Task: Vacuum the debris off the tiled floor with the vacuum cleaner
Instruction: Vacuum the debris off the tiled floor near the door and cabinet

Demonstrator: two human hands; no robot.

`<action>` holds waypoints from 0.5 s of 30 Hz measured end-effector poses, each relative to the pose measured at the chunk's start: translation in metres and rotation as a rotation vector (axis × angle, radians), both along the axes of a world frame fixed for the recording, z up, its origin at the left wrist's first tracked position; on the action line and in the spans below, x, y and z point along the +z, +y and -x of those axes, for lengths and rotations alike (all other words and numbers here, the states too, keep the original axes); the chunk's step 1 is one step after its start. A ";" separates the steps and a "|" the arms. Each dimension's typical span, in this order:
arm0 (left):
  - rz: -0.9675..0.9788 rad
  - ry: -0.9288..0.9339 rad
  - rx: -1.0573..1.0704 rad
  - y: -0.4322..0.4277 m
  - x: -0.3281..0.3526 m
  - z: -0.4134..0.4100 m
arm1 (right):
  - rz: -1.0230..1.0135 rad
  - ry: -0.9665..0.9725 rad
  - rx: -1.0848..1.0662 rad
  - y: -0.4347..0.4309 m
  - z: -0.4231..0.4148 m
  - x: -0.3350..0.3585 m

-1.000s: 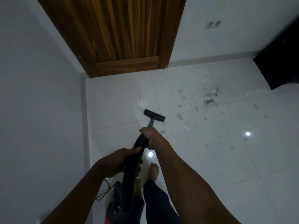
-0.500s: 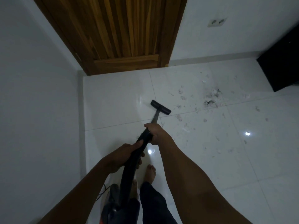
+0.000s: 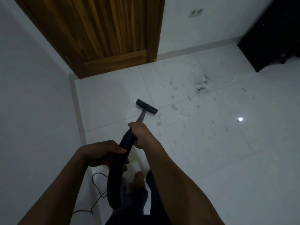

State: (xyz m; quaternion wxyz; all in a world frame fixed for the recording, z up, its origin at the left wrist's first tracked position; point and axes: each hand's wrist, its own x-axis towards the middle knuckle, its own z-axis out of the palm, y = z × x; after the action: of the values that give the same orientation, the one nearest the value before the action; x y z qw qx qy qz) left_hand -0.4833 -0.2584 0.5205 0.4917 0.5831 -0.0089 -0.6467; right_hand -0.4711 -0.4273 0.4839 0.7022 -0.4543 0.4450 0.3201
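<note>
My right hand [image 3: 139, 133] is wrapped round the top of the black hose [image 3: 116, 168] where it meets the metal wand [image 3: 140, 117]. My left hand [image 3: 103, 153] grips the hose further back, fingers curled over it. The floor nozzle [image 3: 146, 106] sits on the tiled floor [image 3: 211, 159], out from the wooden door [image 3: 105, 33] and about level with its right jamb. The debris [image 3: 202, 86] lies to the right of that door. Pale fluff and flecks begin just past the jamb line, and the dark clump sits well to the right of it.

As I judge it, the step in hand is working the nozzle rightward, away from the door, into that scatter. I want the nozzle flat so both ends stay on the tile. Slow, overlapping strokes drawn back toward me should work better than shoving, which may plough the light fluff ahead. I would take the flecks closest to the door first, then the clump. My left hand should feed slack so the hose does not twist the wand. The cord [image 3: 97, 189] loops on the floor by my feet, far back from the door, and I must not step on it.
</note>
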 end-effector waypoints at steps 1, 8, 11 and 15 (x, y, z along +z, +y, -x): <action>0.019 0.007 -0.001 0.006 0.001 0.008 | -0.020 -0.003 -0.019 0.008 0.010 0.002; 0.110 0.034 -0.050 0.036 0.011 0.053 | -0.102 -0.023 -0.073 0.038 0.067 0.018; 0.115 0.021 -0.075 0.043 0.012 0.071 | -0.105 0.001 -0.096 0.046 0.090 0.019; 0.105 0.006 -0.117 0.054 0.007 0.101 | -0.135 0.033 -0.137 0.053 0.128 0.018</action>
State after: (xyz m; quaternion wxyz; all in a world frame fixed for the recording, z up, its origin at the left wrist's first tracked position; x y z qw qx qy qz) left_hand -0.5840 -0.2042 0.5272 0.4829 0.5530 -0.0755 -0.6747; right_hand -0.5995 -0.3738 0.5015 0.7441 -0.3692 0.4637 0.3080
